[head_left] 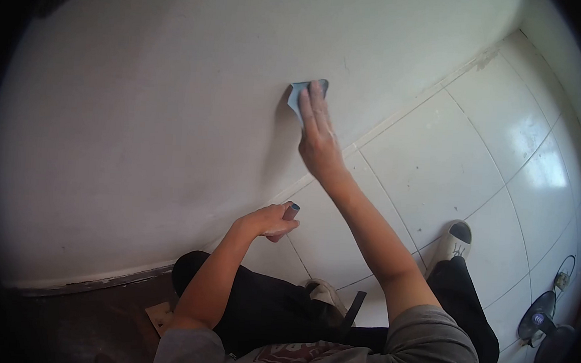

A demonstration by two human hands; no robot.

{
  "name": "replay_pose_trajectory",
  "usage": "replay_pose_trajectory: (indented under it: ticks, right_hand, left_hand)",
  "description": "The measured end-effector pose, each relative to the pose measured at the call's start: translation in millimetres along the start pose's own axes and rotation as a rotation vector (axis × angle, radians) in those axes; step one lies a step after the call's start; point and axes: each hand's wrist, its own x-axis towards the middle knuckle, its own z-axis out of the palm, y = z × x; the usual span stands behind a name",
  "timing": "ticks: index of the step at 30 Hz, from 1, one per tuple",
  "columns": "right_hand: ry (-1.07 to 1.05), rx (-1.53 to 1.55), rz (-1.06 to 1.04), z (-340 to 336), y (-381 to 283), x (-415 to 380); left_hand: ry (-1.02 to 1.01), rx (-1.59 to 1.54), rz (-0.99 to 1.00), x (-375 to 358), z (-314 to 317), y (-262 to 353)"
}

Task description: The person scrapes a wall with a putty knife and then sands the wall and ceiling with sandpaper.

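My right hand (319, 133) is pressed against the pale wall (175, 108), its fingers flat over a blue-grey sheet (296, 99) that looks like sandpaper. One corner of the sheet lifts off the wall to the left of the fingers. Lower down, near the wall's base, my left hand (271, 221) is closed around a rolled reddish-brown sheet (292, 211) with a blue-grey inner side. The roll's open end sticks out above the fingers.
White floor tiles (431, 163) meet the wall along a diagonal edge. My shoes (456, 241) rest on the tiles. A black fan-like object (538, 320) stands at the lower right. Dark floor (75, 328) and a small wooden piece (158, 316) lie at the lower left.
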Motion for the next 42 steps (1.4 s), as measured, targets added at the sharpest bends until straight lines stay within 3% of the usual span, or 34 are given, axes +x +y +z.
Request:
replay_pose_trajectory:
  ticks: [3, 5, 7, 9, 11, 14, 17, 20, 22, 24, 26, 29, 33, 34, 37, 41, 42]
  right_hand:
    - [0.062, -0.126, 0.129, 3.8, 56.4, -24.5]
    - [0.132, -0.108, 0.378, 12.1, 95.9, -54.4]
    - [-0.234, 0.023, 0.963, -4.9, 109.2, -60.6]
    - [-0.288, 0.052, 1.034, -7.4, 118.0, -68.8]
    - [-0.040, -0.037, 0.599, 4.1, 129.4, -89.3]
    - [0.070, 0.058, 0.521, -7.3, 97.5, -47.0]
    - [0.054, -0.045, 0.427, 5.1, 110.8, -54.3]
    - [-0.071, -0.049, 0.786, 15.9, 133.8, -79.0]
    - [-0.099, -0.015, 0.847, 6.3, 133.6, -74.4]
    - [-0.008, 0.002, 0.743, -0.3, 132.2, -63.0]
    - [0.174, 0.000, 0.478, -13.2, 114.5, -34.9]
    - [0.273, -0.100, 0.391, -11.7, 113.7, -11.0]
    - [0.340, -0.065, 0.478, -1.7, 158.1, -37.3]
    - [0.338, 0.052, 0.651, -2.4, 161.7, -45.0]
    - [0.094, -0.121, 0.912, 4.7, 175.6, -75.3]
    - [0.190, -0.091, 0.398, 5.3, 144.9, -64.5]
    - [0.171, -0.090, 0.392, 2.4, 122.9, -49.0]
  left_hand:
    - [-0.016, -0.021, 0.018, -2.1, 0.4, 2.1]
    - [-0.032, -0.021, -0.002, -2.1, 1.6, 0.2]
    - [-0.041, -0.026, -0.015, -2.1, 3.5, 0.2]
    - [-0.037, -0.037, -0.023, -3.2, 4.3, 0.5]
    - [-0.033, -0.044, -0.039, 2.8, 5.4, -5.7]
    - [-0.061, -0.052, -0.062, 4.5, 9.2, -5.3]
    - [-0.061, -0.039, -0.064, 6.8, 7.0, -8.7]
    - [-0.058, -0.063, -0.062, 8.9, 4.3, -9.7]
    - [-0.057, -0.063, -0.057, 9.5, 6.7, -8.4]
    - [-0.048, -0.023, -0.050, 10.2, 5.1, -8.1]
    - [-0.068, -0.046, -0.055, 12.7, 5.1, -11.3]
    - [-0.057, -0.034, -0.051, 12.9, 5.4, -8.7]
    - [-0.053, -0.052, -0.044, 8.6, 2.1, -3.9]
    - [-0.051, -0.048, -0.039, 9.5, 1.4, -5.8]
    - [-0.049, -0.012, -0.018, 17.0, 3.9, -11.2]
    - [-0.053, 0.075, 0.043, 29.3, 13.5, -10.7]
    - [-0.056, 0.083, 0.068, 33.1, 15.9, -10.4]
